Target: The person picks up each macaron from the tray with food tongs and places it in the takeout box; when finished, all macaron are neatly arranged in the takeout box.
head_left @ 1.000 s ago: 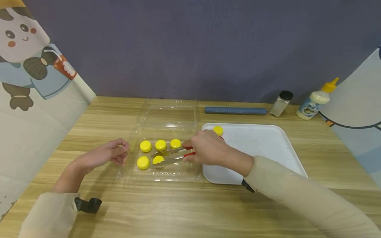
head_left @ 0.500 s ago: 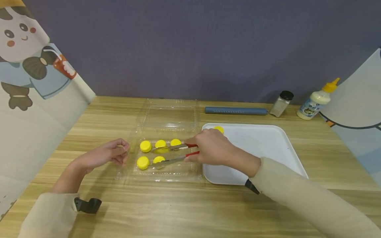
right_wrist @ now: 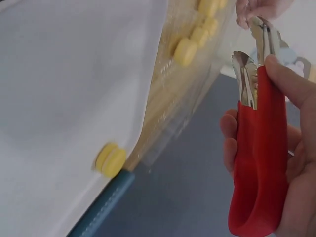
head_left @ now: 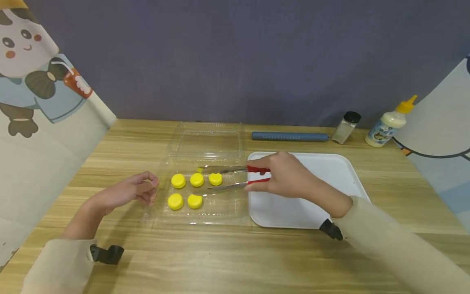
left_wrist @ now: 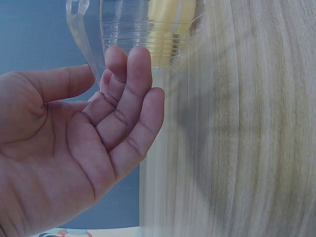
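My right hand [head_left: 288,175] holds a pair of tongs [right_wrist: 259,158] by its red grips. The metal arms stand spread above the clear plastic box [head_left: 220,216], with nothing between them that I can see. Inside the box sit several yellow macarons [head_left: 175,201] in two rows. At the left rim, my left hand [head_left: 128,191] pinches the plastic edge between thumb and forefinger, its other fingers loosely bent, as the left wrist view shows [left_wrist: 89,133]. Another yellow macaron [right_wrist: 111,159] rests in a corner of the white tray [right_wrist: 74,74]; my right hand hides it in the head view.
The white tray [head_left: 330,167] lies just right of the box, whose transparent lid [head_left: 209,141] is folded back. Behind the tray are a blue-grey rod [head_left: 290,136], a black-capped jar [head_left: 344,128] and a squeeze bottle [head_left: 389,122]. A dark wall closes off the back.
My right hand has drawn the tongs to the right and away from the box, off the macaron in the front row. The macarons in the box and my left hand have stayed put.
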Available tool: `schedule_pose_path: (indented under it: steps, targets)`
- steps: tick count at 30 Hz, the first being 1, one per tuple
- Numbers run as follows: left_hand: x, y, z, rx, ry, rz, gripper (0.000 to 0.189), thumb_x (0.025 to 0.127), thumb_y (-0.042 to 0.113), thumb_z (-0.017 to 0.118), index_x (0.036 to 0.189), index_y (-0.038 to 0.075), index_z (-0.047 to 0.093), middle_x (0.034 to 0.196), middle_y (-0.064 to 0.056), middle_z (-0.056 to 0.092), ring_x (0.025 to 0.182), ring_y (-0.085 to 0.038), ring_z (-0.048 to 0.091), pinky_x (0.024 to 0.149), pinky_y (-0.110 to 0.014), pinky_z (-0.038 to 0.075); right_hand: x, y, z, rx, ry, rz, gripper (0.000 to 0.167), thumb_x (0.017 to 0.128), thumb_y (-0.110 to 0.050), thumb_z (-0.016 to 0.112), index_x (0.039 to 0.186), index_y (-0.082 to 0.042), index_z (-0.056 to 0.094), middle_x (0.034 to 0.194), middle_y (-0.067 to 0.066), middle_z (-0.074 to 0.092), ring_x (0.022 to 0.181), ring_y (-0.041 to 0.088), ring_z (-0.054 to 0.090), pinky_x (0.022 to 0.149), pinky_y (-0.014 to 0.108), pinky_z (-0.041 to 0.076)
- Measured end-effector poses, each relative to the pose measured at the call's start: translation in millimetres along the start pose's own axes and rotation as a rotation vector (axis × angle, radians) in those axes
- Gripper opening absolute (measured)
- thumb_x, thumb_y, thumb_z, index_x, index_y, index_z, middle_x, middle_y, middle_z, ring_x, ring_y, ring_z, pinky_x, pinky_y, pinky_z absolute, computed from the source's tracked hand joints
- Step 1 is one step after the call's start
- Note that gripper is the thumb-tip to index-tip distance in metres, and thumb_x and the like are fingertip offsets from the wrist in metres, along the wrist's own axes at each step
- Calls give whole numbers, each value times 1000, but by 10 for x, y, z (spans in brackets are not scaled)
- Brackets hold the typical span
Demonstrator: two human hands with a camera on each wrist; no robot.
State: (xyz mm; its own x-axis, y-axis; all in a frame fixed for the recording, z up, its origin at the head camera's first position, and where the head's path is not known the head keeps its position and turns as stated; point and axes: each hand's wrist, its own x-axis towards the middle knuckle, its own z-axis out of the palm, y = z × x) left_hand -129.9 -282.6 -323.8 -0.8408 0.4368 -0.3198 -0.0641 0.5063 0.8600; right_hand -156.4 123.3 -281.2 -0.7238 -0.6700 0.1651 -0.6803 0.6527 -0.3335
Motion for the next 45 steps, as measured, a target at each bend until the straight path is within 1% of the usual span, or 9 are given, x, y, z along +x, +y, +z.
schedule_pose_path:
  steps: [6,9,13,16,20,25,33,40,45]
  targets:
    - [-1,-9,-2,0,-3,5,25,112,19,36,116,-5,43,93,-9,54,88,-26,62,85,-34,55,-150,151,-149,28,42,63,60,82,-42,85,127,-6,71,106,6,76,75,12,64,59,30,47]
    - [-6,-5,-1,3,1,4,25,112,19,36,116,-5,43,93,-9,55,88,-26,62,85,-33,55,-227,229,-237,33,61,84,60,82,-42,85,127,-4,71,105,8,76,75,13,65,58,30,48]
    - [-20,15,3,9,5,1,27,112,20,37,116,-5,44,92,-10,55,87,-27,62,84,-34,54,-319,358,-334,16,89,78,59,82,-40,86,125,-3,71,106,10,76,82,17,71,64,34,54]
    - [-25,20,5,11,7,-1,27,112,20,37,116,-6,44,92,-11,55,87,-27,62,84,-34,54,-376,486,-382,-2,111,69,57,82,-36,87,125,-2,71,105,10,76,81,17,71,64,35,55]
    - [-23,16,2,13,8,-1,27,112,20,37,116,-6,44,92,-11,55,86,-27,62,84,-33,54,-444,661,-414,-12,108,116,57,82,-33,87,127,-2,70,104,12,76,75,15,66,60,32,52]
    - [-13,8,1,14,6,3,26,112,20,37,115,-5,44,91,-10,55,86,-26,62,84,-33,55,-509,851,-425,1,71,204,61,84,-39,85,129,-2,68,101,13,75,68,14,60,56,30,48]
    - [-9,14,4,13,9,-7,27,112,20,38,116,-6,44,92,-11,56,87,-26,62,85,-33,54,-569,1096,-371,6,69,271,58,83,-36,86,126,0,70,98,14,74,69,17,58,58,32,49]
    - [-13,23,7,12,7,-7,28,111,21,39,116,-6,44,92,-13,56,86,-26,61,85,-33,54,-591,1262,-266,28,34,360,62,83,-43,84,127,-1,70,81,7,73,55,15,46,51,29,39]
    - [-17,23,8,14,9,-8,28,112,21,38,116,-6,44,92,-11,56,86,-26,61,84,-33,54,-578,1336,-196,9,31,375,64,83,-45,84,127,-2,70,87,13,75,57,16,46,52,30,40]
